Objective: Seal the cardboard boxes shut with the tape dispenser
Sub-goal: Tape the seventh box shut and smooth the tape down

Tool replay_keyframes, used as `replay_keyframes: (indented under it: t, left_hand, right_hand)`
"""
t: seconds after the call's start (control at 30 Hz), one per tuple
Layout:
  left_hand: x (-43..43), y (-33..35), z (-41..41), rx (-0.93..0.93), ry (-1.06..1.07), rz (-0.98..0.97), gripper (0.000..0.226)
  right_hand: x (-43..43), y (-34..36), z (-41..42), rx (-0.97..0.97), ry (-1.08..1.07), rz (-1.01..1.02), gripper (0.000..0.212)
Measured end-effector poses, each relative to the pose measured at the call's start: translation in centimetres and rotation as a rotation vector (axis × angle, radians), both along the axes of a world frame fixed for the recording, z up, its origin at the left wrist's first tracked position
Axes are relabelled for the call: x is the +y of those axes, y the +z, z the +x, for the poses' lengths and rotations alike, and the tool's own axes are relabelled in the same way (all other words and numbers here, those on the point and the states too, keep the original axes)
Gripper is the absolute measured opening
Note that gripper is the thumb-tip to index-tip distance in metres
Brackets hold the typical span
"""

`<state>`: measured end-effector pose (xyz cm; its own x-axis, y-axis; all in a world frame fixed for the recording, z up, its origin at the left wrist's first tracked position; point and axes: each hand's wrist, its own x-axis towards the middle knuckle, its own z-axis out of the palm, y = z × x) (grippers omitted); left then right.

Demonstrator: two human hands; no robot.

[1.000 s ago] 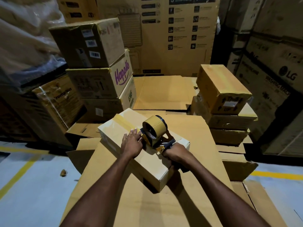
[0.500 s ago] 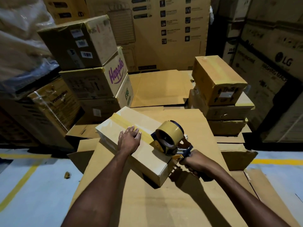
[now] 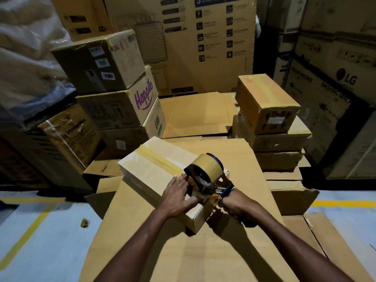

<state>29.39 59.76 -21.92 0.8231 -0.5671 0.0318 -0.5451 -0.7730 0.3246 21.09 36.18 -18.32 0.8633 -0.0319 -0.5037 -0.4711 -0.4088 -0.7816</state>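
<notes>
Box [image 3: 146,175] under work lies on the flat cardboard sheet [image 3: 203,257], skewed, long axis running far-left to near-right. Tape strip [image 3: 162,161] runs along its top seam from the far edge up to the tape dispenser [image 3: 206,175], which sits on the near end of the top with the roll upright. Right hand [image 3: 237,207] is wrapped round the dispenser handle, fingers curled fully about it, just off the box's near-right corner. Left hand [image 3: 177,196] lies flat on the box top just left of the dispenser, fingers straight, tips right beside the frame; it grips nothing, only presses the box down. My read: top run on this box is nearly complete. Left to do here: carry the tape over the near edge, down the end face, then cut it on the blade. I cannot tell from this view whether the strip is rubbed down along its whole length. Small boxes [image 3: 262,98] stacked at right show tape across their tops, so I judge those sealed. Stack [image 3: 97,64] at far left, with the Happilo box [image 3: 109,110] in it, looks taped as well; whether it belongs to this job I cannot tell. I pick out no unsealed box in view, so remaining count is unknown.
</notes>
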Motion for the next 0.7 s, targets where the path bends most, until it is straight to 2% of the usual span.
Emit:
replay_keyframes:
  t: [0.1, 0.17, 0.27, 0.4, 0.5, 0.7]
  left_hand:
    - [0.3, 0.1, 0.2, 0.007, -0.044, 0.099, 0.134]
    - [-0.1, 0.1, 0.2, -0.010, -0.047, 0.171, 0.141]
    - [-0.3, -0.2, 0.4, -0.029, -0.011, 0.193, 0.136]
    - [0.0, 0.5, 0.7, -0.016, -0.031, 0.144, 0.121]
    - [0.8, 1.0, 1.5, 0.014, -0.060, 0.129, 0.114]
    - [1.5, 1.9, 2.5, 0.062, -0.071, 0.185, 0.117]
  right_hand:
    - [0.1, 0.6, 0.0, 0.000, 0.000, -0.003, 0.010]
    - [0.1, 0.7, 0.0, 0.008, 0.013, -0.022, 0.010]
    - [0.2, 0.6, -0.2, -0.003, 0.001, -0.005, 0.007]
    - [0.2, 1.1, -0.9, 0.001, 0.004, -0.003, 0.018]
    - [0.6, 1.4, -1.2, -0.038, 0.034, 0.016, 0.017]
    - [-0.1, 1.0, -2.6, -0.042, 0.024, 0.046, 0.013]
